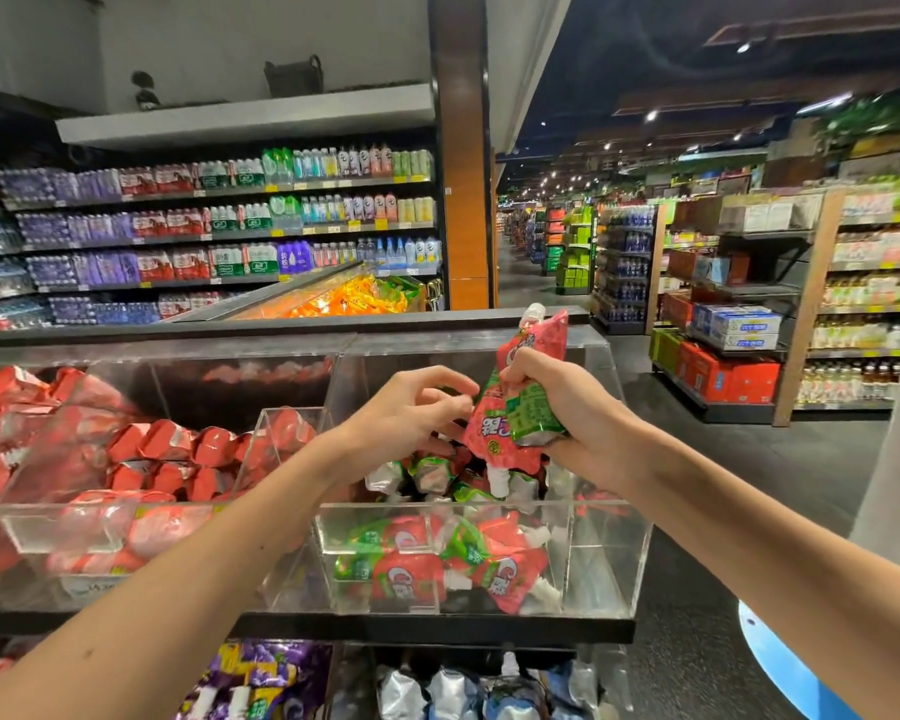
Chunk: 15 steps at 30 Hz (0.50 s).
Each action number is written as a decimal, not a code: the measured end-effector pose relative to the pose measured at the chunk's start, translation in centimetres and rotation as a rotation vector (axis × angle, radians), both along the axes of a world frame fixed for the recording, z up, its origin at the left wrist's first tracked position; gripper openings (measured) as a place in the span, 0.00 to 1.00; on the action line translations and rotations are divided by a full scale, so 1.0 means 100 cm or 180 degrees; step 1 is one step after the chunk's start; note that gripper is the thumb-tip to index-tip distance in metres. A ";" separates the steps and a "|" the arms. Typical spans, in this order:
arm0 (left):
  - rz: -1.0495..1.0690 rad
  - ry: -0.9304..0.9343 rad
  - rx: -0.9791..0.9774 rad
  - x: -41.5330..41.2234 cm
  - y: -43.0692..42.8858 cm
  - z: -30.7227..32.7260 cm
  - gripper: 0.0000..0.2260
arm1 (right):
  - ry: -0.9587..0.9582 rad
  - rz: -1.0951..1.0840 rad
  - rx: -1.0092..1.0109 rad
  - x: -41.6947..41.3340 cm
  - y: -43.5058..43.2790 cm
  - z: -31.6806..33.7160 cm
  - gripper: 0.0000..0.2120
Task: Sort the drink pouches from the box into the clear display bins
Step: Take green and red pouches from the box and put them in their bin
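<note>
Hard to count inside the right hand [557, 407]'s tight grip: a bunch of pink-and-green drink pouches [489, 428], at least two, one spout up, one spout down, the rest hidden behind curled fingers. Two clear display bins in view: the right bin [609, 558] part filled with matching pouches, the left bin [48, 527] heaped with red packs [167, 444] and cut off at the frame edge. Bunch held just above the right bin, close beside the left hand [411, 413], loosely spread and gripping nothing, contact with the bunch unclear.

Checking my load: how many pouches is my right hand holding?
2 clearly: one cap-up pouch above the right hand, one cap-down pouch below it; others may be hidden.
</note>
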<state>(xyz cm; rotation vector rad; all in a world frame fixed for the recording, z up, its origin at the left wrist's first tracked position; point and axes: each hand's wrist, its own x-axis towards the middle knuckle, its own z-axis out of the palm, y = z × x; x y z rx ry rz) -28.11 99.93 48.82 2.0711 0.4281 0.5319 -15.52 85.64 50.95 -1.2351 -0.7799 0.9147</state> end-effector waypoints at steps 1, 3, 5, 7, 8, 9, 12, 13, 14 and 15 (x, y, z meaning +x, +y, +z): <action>-0.0091 -0.0043 -0.0259 -0.003 -0.009 0.003 0.14 | 0.0023 0.0028 0.0006 0.000 0.001 0.000 0.04; -0.0094 0.0069 -0.0401 -0.006 -0.020 0.005 0.25 | 0.0075 0.0125 0.0000 -0.003 0.004 0.001 0.04; -0.0019 0.0193 -0.0505 -0.008 -0.020 0.007 0.31 | 0.0132 0.0269 -0.0027 -0.008 0.006 0.001 0.04; -0.0088 0.0328 -0.0586 -0.013 -0.017 0.011 0.29 | 0.0112 0.0407 -0.0059 -0.011 0.008 0.002 0.04; -0.0126 0.0355 -0.0594 -0.016 -0.015 0.012 0.25 | 0.0067 0.0468 -0.0087 -0.013 0.009 0.003 0.06; -0.0125 0.0345 -0.0601 -0.017 -0.012 0.012 0.22 | -0.0029 0.0500 -0.0137 -0.012 0.010 0.004 0.07; 0.0086 0.0137 -0.0582 -0.024 -0.008 0.013 0.18 | -0.0638 0.0516 -0.0337 -0.013 0.011 0.009 0.09; 0.0208 0.0088 -0.0465 -0.028 -0.007 0.013 0.17 | -0.0931 0.0458 -0.0374 -0.014 0.010 0.012 0.08; 0.0351 0.0067 -0.0271 -0.033 -0.006 0.015 0.17 | -0.1201 0.0380 -0.0386 -0.015 0.010 0.016 0.07; 0.0511 0.0060 -0.0039 -0.038 -0.005 0.016 0.17 | -0.1436 0.0305 -0.0378 -0.014 0.008 0.020 0.07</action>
